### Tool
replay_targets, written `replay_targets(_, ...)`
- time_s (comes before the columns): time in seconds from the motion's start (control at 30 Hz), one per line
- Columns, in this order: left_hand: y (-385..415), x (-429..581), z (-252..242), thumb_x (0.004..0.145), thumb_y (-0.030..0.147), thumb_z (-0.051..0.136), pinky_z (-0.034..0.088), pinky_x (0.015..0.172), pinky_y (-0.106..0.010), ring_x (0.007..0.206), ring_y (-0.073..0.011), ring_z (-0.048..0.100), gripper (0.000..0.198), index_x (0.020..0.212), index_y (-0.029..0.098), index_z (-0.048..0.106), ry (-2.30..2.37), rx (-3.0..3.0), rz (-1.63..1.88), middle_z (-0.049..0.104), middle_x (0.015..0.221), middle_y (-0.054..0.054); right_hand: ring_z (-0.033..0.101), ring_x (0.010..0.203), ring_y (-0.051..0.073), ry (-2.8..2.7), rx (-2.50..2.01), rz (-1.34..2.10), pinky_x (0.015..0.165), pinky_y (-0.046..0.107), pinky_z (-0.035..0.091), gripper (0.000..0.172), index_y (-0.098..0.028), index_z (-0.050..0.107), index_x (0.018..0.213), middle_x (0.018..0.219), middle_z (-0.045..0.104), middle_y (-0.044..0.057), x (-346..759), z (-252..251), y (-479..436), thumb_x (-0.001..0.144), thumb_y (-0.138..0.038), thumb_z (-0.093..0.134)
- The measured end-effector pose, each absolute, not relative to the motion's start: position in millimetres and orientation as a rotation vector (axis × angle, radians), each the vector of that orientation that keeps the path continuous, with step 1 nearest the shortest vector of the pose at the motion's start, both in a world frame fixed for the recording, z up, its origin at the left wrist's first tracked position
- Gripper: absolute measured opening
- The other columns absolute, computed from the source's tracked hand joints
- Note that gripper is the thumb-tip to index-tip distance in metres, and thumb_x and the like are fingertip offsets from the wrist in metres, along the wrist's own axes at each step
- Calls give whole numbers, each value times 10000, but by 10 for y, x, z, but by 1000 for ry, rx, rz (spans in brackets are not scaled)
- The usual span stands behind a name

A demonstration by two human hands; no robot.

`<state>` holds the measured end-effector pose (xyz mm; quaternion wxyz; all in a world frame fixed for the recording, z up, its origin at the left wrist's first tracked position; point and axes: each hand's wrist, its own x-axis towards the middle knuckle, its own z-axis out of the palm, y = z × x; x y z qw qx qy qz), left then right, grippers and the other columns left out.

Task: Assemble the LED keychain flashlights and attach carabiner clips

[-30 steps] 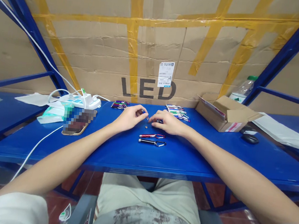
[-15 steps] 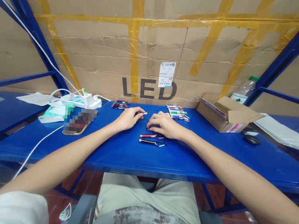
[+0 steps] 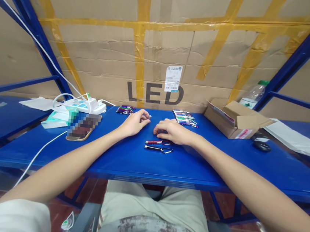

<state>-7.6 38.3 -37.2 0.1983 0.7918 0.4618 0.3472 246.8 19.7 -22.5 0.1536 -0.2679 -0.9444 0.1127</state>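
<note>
My left hand rests on the blue table with its fingers curled round a small silver-tipped piece that pokes out to the right. My right hand lies palm down just right of it, fingers bent onto the tabletop, over something I cannot make out. In front of the right hand lie a red keychain torch and a black keychain torch, each with a clip at its right end.
Two piles of coloured keychain torches lie at the back, a left pile and a right pile. An open cardboard box, a black mouse and a bottle are at right. A power strip, a white cable and a blurred object are at left.
Both hands have drawn apart and settled lower on the table. The small round piece seen between them a second ago is now covered by my right hand.
</note>
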Motion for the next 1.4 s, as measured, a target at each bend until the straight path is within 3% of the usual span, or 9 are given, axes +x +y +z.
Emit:
replay_targets(0.17, 357, -63, -354, 995, 288, 680, 561, 943, -389, 1005, -242, 812, 121, 1063, 241, 591, 1291, 2192, 942, 855, 1017, -34, 654, 1039, 281, -2702, -798, 353, 934, 412, 417, 115, -254, 745, 1099, 1133, 815, 55, 2479, -210, 192, 1013, -256, 668)
replay_targets(0.33, 347, -66, -353, 975, 308, 694, 572, 885, -378, 931, -243, 813, 133, 1042, 245, 598, 1305, 2202, 933, 852, 955, -20, 655, 1093, 288, -2639, -833, 428, 958, 418, 427, 244, -257, 681, 1238, 1110, 824, 50, 2470, -224, 175, 995, -240, 689)
replay_targets(0.6, 368, -74, -374, 980, 298, 681, 577, 883, -382, 946, -246, 812, 124, 1042, 246, 587, 1304, 2179, 925, 851, 971, -24, 674, 1079, 277, -2643, -852, 446, 930, 398, 433, 255, -264, 675, 1217, 1093, 832, 36, 2480, -193, 174, 970, -220, 715)
replay_targets(0.9, 428, -74, -427, 946, 307, 721, 578, 774, -340, 801, -190, 748, 154, 1023, 210, 629, 1290, 2110, 960, 774, 927, -28, 680, 1045, 265, -2633, -864, 437, 930, 383, 442, 276, -264, 671, 1201, 1051, 835, 17, 2468, -196, 163, 947, -168, 721)
replay_targets(1.4, 429, -77, -428, 885, 265, 758, 574, 830, -350, 869, -204, 728, 169, 997, 194, 653, 1225, 2113, 916, 757, 941, -40, 638, 1014, 278, -2662, -883, 326, 868, 371, 454, 312, -236, 634, 1216, 996, 803, 34, 2470, -214, 145, 928, -127, 686)
